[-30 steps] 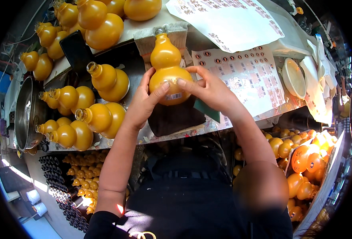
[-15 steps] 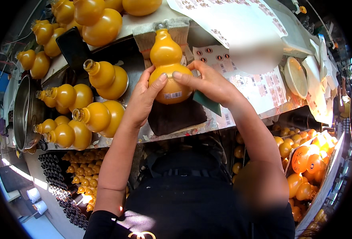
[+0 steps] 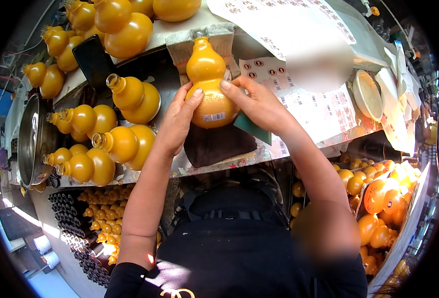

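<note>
A gourd-shaped yellow bottle (image 3: 206,62) with a clear glass neck leans back, its neck toward a folded grey-white cloth (image 3: 180,47). My left hand (image 3: 176,119) is closed around the left side of its wide lower bulb, thumb pressed on the front. On the right side, my right hand (image 3: 264,107) grips the same bulb, its thumb near the waist. Between the thumbs is fine printing, with a small white barcode label (image 3: 214,117) below it. A dark green flat piece (image 3: 252,128) sticks out under my right hand; whether my fingers hold it is hidden.
Several more yellow gourd bottles (image 3: 134,99) stand at the left, near a round metal pan (image 3: 31,141) and a black phone (image 3: 93,62). Label sheets (image 3: 323,107) lie at the right, beside an oval pale bowl (image 3: 368,96). A dark cloth (image 3: 217,146) lies below the bottle.
My thumbs have spread apart on the bulb, the right one shifting up toward the waist, uncovering the printing between them. The bottle stays in nearly the same place.
</note>
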Action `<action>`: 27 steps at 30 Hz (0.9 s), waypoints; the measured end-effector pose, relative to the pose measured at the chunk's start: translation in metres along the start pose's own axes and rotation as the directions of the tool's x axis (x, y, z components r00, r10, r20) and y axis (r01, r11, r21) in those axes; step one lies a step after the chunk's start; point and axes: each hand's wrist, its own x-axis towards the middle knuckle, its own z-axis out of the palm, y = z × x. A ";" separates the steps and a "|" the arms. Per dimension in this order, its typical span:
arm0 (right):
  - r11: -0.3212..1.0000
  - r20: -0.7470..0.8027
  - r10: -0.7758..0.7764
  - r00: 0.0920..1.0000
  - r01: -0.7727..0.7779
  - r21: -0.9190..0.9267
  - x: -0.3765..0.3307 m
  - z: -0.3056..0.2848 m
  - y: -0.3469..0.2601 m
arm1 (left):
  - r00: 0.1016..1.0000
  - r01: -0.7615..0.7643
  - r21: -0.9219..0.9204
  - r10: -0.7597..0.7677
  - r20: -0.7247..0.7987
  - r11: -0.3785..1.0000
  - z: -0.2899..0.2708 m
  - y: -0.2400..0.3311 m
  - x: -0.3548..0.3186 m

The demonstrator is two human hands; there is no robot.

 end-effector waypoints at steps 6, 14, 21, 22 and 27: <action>0.986 -0.001 -0.003 1.000 0.002 -0.167 -0.009 0.005 -0.011 | 0.999 -0.029 0.048 0.031 -0.044 0.998 0.002 -0.004 -0.002; 0.992 0.001 -0.023 1.000 0.023 -0.123 -0.007 0.004 -0.010 | 0.997 -0.051 0.075 0.055 -0.050 0.996 0.004 -0.006 0.000; 0.996 -0.033 -0.006 0.999 0.003 -0.091 -0.009 0.008 -0.006 | 0.998 -0.049 0.069 0.052 -0.036 0.996 0.003 -0.006 0.000; 0.997 -0.032 0.003 0.999 -0.006 -0.081 -0.009 0.008 -0.006 | 0.998 -0.048 0.068 0.050 -0.034 0.997 0.003 -0.006 0.000; 0.995 -0.058 -0.005 0.998 0.010 0.098 -0.013 0.012 0.004 | 0.996 -0.084 -0.033 0.082 -0.046 0.996 0.000 -0.009 -0.001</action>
